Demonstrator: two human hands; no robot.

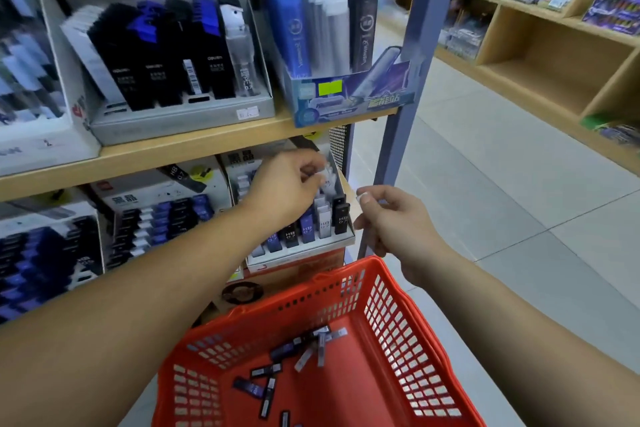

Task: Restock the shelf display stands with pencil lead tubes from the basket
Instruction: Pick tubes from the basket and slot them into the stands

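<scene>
At 9 o'clock from the hands, crowded stands (145,194) of blue and black tubes sit packed side by side. The left hand (287,184) reaches in under the wooden shelf board (173,156) and pinches a small pale lead tube (324,177) over the back rows of the white card display stand (304,248). The board hangs close at 12 o'clock, so I think the knuckles could bump it. The rows look tight too, so the tube might knock its neighbours over or slip down behind them. At 3 o'clock, apart from the left one, the right hand (391,218) pinches a small white tube (363,198) out past the shelf end, just by the blue metal post (415,45). If it slips there, it may miss the red plastic basket (304,288) and hit the floor. At 6 o'clock, loose dark and clear tubes (273,378) lie in the basket, waiting.
</scene>
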